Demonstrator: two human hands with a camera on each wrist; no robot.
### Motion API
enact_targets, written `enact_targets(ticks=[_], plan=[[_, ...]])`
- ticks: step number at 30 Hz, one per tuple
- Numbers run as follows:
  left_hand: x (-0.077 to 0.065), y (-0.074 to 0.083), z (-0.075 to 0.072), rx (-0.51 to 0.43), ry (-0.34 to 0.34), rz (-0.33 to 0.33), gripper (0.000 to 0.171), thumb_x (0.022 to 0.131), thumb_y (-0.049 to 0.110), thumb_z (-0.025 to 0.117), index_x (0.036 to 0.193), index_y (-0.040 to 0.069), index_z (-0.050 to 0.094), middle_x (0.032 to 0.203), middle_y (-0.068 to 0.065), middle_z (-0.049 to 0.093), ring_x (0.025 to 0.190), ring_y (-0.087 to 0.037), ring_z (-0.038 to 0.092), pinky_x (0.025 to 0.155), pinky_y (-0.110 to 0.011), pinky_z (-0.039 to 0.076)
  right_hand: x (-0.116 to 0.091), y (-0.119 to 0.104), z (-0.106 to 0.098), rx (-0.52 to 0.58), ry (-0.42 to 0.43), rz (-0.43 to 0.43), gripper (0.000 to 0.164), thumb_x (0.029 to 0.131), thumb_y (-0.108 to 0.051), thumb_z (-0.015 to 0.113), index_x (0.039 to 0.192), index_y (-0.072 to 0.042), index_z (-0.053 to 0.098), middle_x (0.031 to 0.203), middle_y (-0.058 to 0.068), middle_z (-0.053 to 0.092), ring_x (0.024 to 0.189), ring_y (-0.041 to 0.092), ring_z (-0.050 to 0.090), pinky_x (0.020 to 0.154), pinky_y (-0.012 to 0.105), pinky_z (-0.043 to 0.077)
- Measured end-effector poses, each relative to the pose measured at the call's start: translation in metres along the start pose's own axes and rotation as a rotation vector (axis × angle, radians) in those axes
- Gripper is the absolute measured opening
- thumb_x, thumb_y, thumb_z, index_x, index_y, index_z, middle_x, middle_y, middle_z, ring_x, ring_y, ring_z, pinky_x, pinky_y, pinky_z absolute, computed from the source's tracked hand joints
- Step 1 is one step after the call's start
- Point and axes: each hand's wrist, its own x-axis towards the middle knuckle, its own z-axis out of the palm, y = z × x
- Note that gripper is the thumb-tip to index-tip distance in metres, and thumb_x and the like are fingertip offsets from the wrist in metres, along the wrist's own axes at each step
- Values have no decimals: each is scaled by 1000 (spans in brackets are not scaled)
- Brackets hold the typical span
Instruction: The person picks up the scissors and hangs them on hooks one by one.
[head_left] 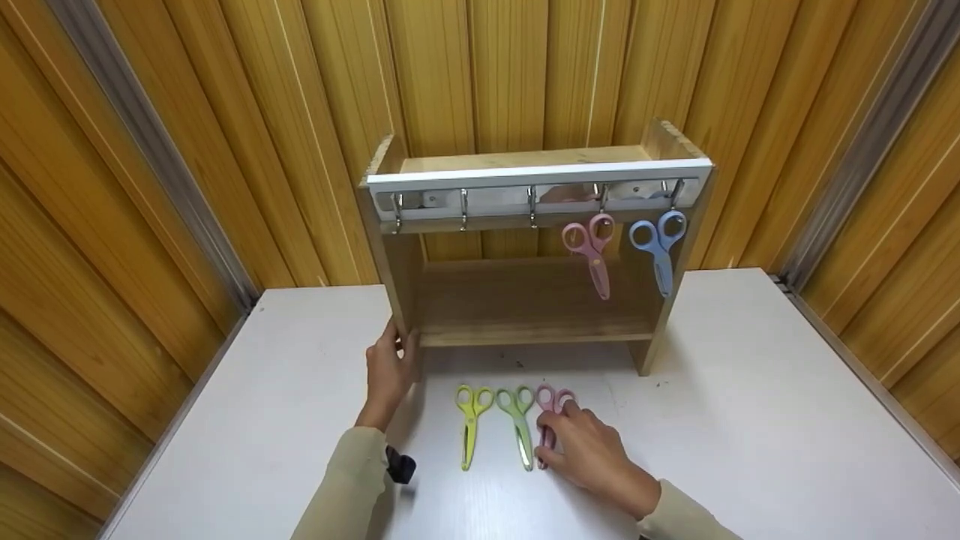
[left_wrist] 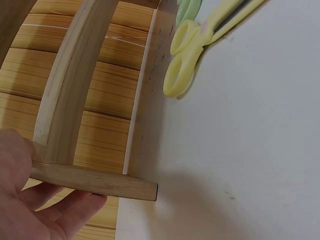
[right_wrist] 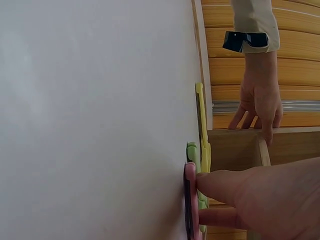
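Note:
My left hand [head_left: 388, 371] grips the lower left side panel of a wooden rack [head_left: 532, 339], thumb on the inner side and fingers on the outer. Over the white table, my right hand [head_left: 592, 450] pinches a pair of pink scissors [right_wrist: 190, 172] between thumb and fingers; part of the scissors is hidden under the hand. Just left of them lie green scissors [head_left: 519, 421], then yellow scissors [head_left: 470, 424], both with handles toward the rack. Another pair of pink scissors [head_left: 596, 262] and blue scissors [head_left: 661, 259] hang from the rack's two rightmost hooks.
A metal hook rail [head_left: 495, 199] runs across the rack's top front, its left hooks bare. Behind the white table [head_left: 757, 420] stands a wood-panelled wall [head_left: 510, 67], with more panelling on both sides. A black wrist device [head_left: 400, 465] sits at the left cuff.

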Motion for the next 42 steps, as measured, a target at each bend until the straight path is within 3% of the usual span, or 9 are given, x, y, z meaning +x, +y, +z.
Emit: enact_targets(ticks=[12,20,30,42], plan=[[0,1,-1,-4,4,7,49,100,17,56,146,8,43,133,-13,60,106,-28,67,88,-40,56,-11,16,-15,63,-85,30,23,75,-14,82,95,-16,70,84,-4,51,71,16,48,50,34,40],[0,0,-1,-10,0,9,49,100,18,57,146,9,44,134,-13,60,107,-28,66,88,-41,56,-22,31,-27,54,-85,60,37,75,-6,81,109,-13,69,79,-4,53,67,14,48,48,32,40],[2,2,-2,-12,-4,5,49,100,18,57,147,11,44,136,-12,58,109,-27,65,88,-40,56,-30,52,-39,16,-81,111,17,76,3,79,79,-11,69,73,1,54,63,15,45,49,35,42],[2,0,0,-15,-7,-12,51,100,17,57,148,11,42,138,-11,56,109,-27,65,89,-40,55,-35,59,-38,14,-66,114,18,78,5,75,79,-12,69,71,1,54,61,16,44,49,36,41]])
